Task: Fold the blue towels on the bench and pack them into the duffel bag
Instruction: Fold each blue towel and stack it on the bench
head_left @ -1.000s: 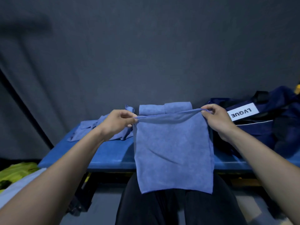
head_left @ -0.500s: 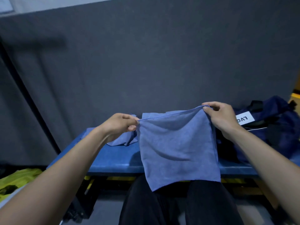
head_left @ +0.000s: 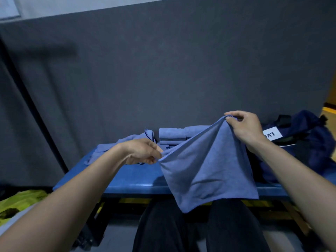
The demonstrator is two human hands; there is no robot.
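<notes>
I hold a blue towel (head_left: pixel 209 171) in the air over the front of the blue bench (head_left: pixel 127 179). My left hand (head_left: pixel 143 151) pinches its lower left corner. My right hand (head_left: pixel 243 128) pinches the other top corner, held higher, so the top edge slants up to the right. The cloth hangs down over my lap. Behind it, a stack of folded blue towels (head_left: pixel 172 135) lies at the back of the bench. Loose, crumpled blue towels (head_left: pixel 116 146) lie to the left of the stack. The navy duffel bag (head_left: pixel 305 142) with a white label sits on the bench at the right.
A dark grey wall (head_left: pixel 163 70) rises right behind the bench. A yellow-green cloth (head_left: pixel 20 202) lies low at the left. My dark-trousered legs (head_left: pixel 181 226) are in front of the bench, with a dark object under it at the lower left.
My right hand has risen with its corner while my left hand dropped lower, so the towel's top edge went from level to slanted. The view tilted upward.
</notes>
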